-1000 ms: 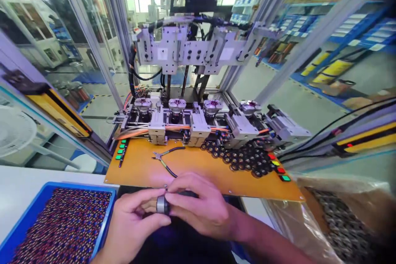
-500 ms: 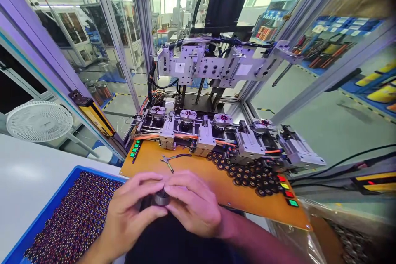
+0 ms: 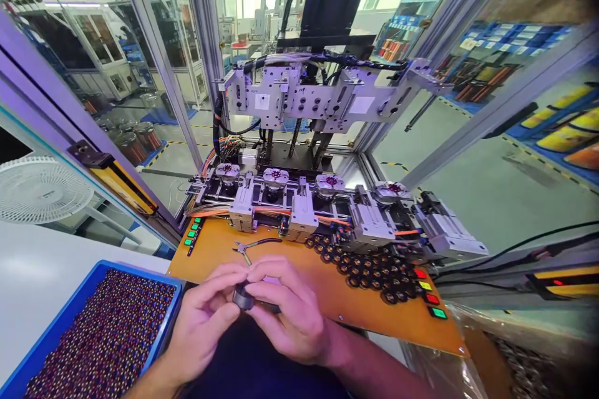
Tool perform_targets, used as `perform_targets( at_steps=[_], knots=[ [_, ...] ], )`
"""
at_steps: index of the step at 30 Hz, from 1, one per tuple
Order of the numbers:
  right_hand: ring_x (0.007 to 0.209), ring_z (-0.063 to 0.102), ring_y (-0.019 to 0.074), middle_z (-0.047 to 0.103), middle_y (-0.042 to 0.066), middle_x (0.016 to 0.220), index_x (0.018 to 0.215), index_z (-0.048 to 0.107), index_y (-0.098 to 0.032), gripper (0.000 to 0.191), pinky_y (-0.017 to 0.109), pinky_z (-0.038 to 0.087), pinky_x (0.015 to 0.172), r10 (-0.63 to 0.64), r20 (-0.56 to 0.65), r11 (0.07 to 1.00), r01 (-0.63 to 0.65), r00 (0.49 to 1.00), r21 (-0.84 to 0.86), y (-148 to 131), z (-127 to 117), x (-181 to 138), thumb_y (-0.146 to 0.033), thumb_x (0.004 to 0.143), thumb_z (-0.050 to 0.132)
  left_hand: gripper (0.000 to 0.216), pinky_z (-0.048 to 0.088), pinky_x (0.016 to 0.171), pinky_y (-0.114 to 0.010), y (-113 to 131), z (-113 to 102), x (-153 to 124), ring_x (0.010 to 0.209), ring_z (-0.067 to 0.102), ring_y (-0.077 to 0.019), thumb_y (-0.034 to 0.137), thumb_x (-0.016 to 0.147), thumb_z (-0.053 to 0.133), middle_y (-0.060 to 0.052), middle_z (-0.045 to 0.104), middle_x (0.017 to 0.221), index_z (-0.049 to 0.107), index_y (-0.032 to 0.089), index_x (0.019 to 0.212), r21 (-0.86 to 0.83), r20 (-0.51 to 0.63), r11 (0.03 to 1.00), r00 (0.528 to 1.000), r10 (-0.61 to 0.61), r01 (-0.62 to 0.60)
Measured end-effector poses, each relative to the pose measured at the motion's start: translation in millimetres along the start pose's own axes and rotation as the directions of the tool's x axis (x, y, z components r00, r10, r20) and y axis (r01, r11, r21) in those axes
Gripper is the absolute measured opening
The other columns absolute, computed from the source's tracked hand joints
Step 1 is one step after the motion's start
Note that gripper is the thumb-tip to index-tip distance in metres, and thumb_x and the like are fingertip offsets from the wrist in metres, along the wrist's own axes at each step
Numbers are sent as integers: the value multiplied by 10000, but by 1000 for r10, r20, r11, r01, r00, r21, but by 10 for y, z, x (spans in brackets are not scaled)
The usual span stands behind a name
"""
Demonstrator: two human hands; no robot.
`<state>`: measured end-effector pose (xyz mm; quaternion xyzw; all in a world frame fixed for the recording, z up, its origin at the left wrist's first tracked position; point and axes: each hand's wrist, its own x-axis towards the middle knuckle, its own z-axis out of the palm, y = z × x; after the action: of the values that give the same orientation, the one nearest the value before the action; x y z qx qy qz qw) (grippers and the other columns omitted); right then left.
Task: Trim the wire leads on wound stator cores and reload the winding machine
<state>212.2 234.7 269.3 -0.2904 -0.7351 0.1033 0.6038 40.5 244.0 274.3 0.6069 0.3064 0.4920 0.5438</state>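
Observation:
Between my two hands sits a small dark grey cylindrical part [image 3: 243,297], held just above the front edge of the orange-brown board [image 3: 294,268]. My left hand [image 3: 203,315] has its thumb and fingers closed on the part's left side. From the other side, the fingers of my right hand [image 3: 287,312] press against its top and right, hiding some of it. Just beyond my fingertips lies a pair of cutting pliers [image 3: 255,244] with dark handles. Many round black parts [image 3: 369,267] stand in rows on the board to the right.
A blue tray [image 3: 175,299] full of tiny dark pieces stands at left. Behind the board is a machine with several round fixtures [image 3: 330,184] under a metal plate [image 3: 318,100]. Lit buttons [image 3: 437,313] sit at both board ends. A white fan [image 3: 44,190] stands far left.
The grey part has tilted a little in my hands, and its side shows more. My view has shifted slightly, and the pliers appear further left.

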Motion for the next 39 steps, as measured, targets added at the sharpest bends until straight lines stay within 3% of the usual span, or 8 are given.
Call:
perform_targets(
  at_steps=[6, 9, 11, 14, 17, 22, 34, 39],
  knots=[
    [917, 628, 198, 653, 121, 953, 1130, 579, -124, 287, 378, 582, 812, 10, -27, 997, -12, 1000, -81, 139, -68, 14, -70, 850, 621, 331, 544, 715, -233, -206, 110, 182, 777, 665, -153, 387, 790, 759, -49, 699, 857, 725, 224, 1076, -353, 70, 876, 943, -325, 328],
    [887, 623, 194, 654, 109, 933, 1122, 594, -140, 252, 366, 574, 768, 57, -32, 996, -59, 998, -62, 217, -124, -9, -101, 875, 622, 326, 543, 761, -241, -248, 96, 234, 833, 675, -161, 432, 876, 648, -58, 709, 889, 705, 234, 1128, -361, 141, 839, 913, -382, 407],
    [853, 617, 186, 656, 95, 905, 1101, 609, -150, 218, 350, 564, 738, 75, -30, 995, -77, 997, -56, 257, -155, -25, -124, 886, 628, 298, 540, 829, -260, -269, 54, 267, 920, 670, -176, 402, 923, 586, -75, 714, 995, 704, 241, 1145, -196, 148, 909, 928, -343, 368],
    [850, 610, 189, 657, 104, 899, 1087, 619, -128, 199, 344, 556, 733, 90, -10, 994, -90, 996, -60, 293, -183, -35, -138, 888, 626, 339, 516, 936, -321, -265, -14, 353, 1060, 633, -225, 360, 899, 629, -100, 687, 1115, 677, 253, 1217, 97, 171, 994, 983, -70, 54],
    [833, 595, 185, 649, 100, 877, 1065, 626, -122, 172, 336, 553, 717, 102, 10, 993, -101, 995, -60, 311, -196, -24, -148, 897, 607, 310, 545, 856, -312, -210, -51, 476, 974, 644, -213, 270, 853, 695, -84, 676, 1021, 707, 271, 1163, 248, 236, 939, 955, 178, -237],
    [822, 597, 186, 644, 110, 858, 1039, 630, -91, 165, 340, 553, 735, 95, 40, 994, -93, 995, -50, 330, -207, 13, -124, 879, 609, 284, 558, 733, -280, -129, -58, 624, 827, 661, -181, 202, 823, 729, -55, 683, 909, 730, 262, 1100, 319, 293, 874, 915, 278, -367],
    [809, 597, 169, 653, 109, 857, 1017, 617, -96, 127, 319, 572, 729, 88, 60, 988, -79, 994, -130, 415, -212, 99, -158, 916, 573, 195, 561, 786, -337, -289, -36, 714, 858, 655, -203, 244, 832, 724, -47, 714, 869, 749, 257, 1024, 304, 216, 880, 926, 309, -364],
    [952, 642, 180, 679, 123, 981, 1021, 627, -112, 145, 329, 585, 836, 168, 87, 909, -120, 982, -399, 645, -456, -473, -125, 881, 592, 522, 555, 936, -312, -646, -222, 540, 1099, 647, -223, 208, 735, 802, -71, 655, 1259, 658, 299, 1229, 312, 105, 950, 994, -14, -20]
  ],
)
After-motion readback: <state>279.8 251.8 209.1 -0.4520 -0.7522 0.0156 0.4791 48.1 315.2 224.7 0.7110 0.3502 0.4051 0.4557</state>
